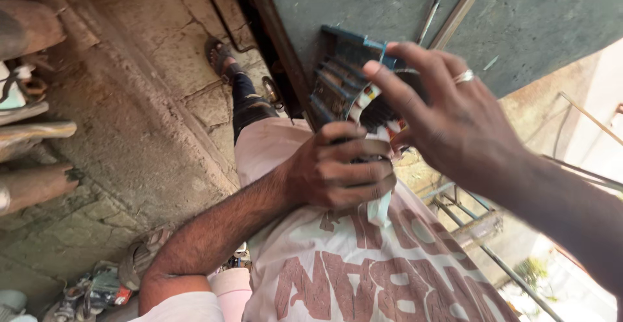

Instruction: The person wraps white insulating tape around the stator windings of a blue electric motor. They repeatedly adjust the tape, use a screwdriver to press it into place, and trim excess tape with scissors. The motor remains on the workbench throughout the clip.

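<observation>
- Hands meet at a blue slatted grille [337, 79] propped against the grey panel [389, 4].
- Left hand [341, 169] clamps its lower end, below.
- Right hand [448, 118], fingers spread, reaches its upper edge.

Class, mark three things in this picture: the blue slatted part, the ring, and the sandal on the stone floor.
blue slatted part [337, 79], head view, on its slats.
ring [464, 76], head view, on the band.
sandal [219, 56], head view, on its strap.
</observation>
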